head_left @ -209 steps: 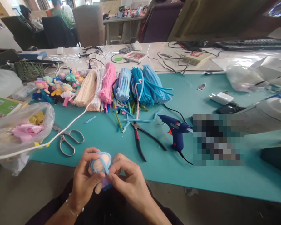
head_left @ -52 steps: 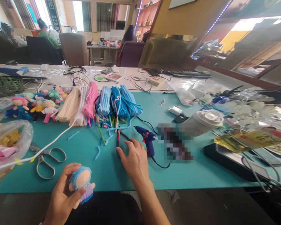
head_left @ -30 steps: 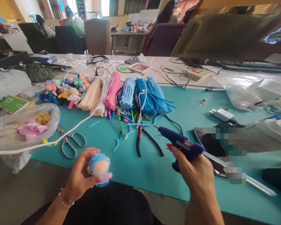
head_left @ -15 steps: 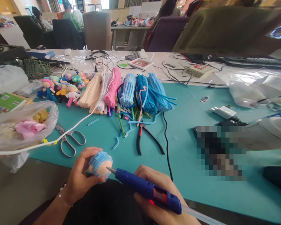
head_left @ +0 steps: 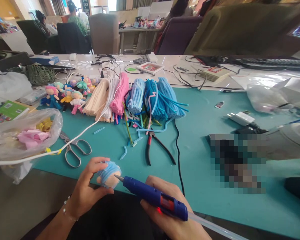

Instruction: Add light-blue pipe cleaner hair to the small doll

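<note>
Between the thumb and fingers of my left hand (head_left: 88,185) is a small round doll head (head_left: 110,175) with light blue strands over a peach face. My right hand (head_left: 168,200) is wrapped round a dark blue glue gun (head_left: 152,196) with a red light and a clear glue stick at its back. The gun's metal nozzle points left, at the peach part of the doll head; whether it touches cannot be made out. Scissors (head_left: 73,150) lie beyond my left hand, and red-and-black pliers (head_left: 150,150) lie beyond the gun.
Bundles of pipe cleaners (head_left: 137,96) and several small dolls (head_left: 77,98) line the back of the green mat (head_left: 197,133). A plastic bag (head_left: 5,143) is at left. A white cable (head_left: 85,130) crosses the left side. People sit farther back.
The doll head has turned slightly in my left hand. The glue gun has shifted a little left and up at its rear, with its nozzle still by the peach part.
</note>
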`<act>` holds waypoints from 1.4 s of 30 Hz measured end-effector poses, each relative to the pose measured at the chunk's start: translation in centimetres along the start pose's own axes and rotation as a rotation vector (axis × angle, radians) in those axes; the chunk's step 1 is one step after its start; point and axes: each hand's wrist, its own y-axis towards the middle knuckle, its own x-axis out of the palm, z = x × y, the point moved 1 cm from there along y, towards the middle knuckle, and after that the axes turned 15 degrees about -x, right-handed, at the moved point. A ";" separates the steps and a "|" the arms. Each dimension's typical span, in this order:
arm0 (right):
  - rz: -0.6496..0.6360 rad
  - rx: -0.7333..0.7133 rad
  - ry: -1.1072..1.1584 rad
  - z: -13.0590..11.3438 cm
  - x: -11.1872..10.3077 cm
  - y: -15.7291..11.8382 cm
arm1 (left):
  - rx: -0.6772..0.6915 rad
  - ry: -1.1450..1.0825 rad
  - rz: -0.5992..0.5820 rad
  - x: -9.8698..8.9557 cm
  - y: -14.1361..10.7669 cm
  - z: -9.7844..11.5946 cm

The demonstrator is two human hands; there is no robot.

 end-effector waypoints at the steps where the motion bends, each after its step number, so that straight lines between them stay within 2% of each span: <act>1: -0.001 -0.002 -0.001 0.1 0.0 0.0 | 0.009 0.014 -0.007 0.0 0.0 0.0; 19: -0.009 0.001 -0.035 0.2 -0.1 0.1 | -0.011 0.068 -0.069 0.2 0.0 0.6; 27: 0.003 -0.019 -0.032 0.7 -0.2 -0.2 | -0.067 0.017 -0.078 0.2 -0.3 -0.1; 42: 0.014 -0.020 -0.020 1.0 0.0 -0.2 | -0.127 -0.115 -0.062 0.6 0.1 0.2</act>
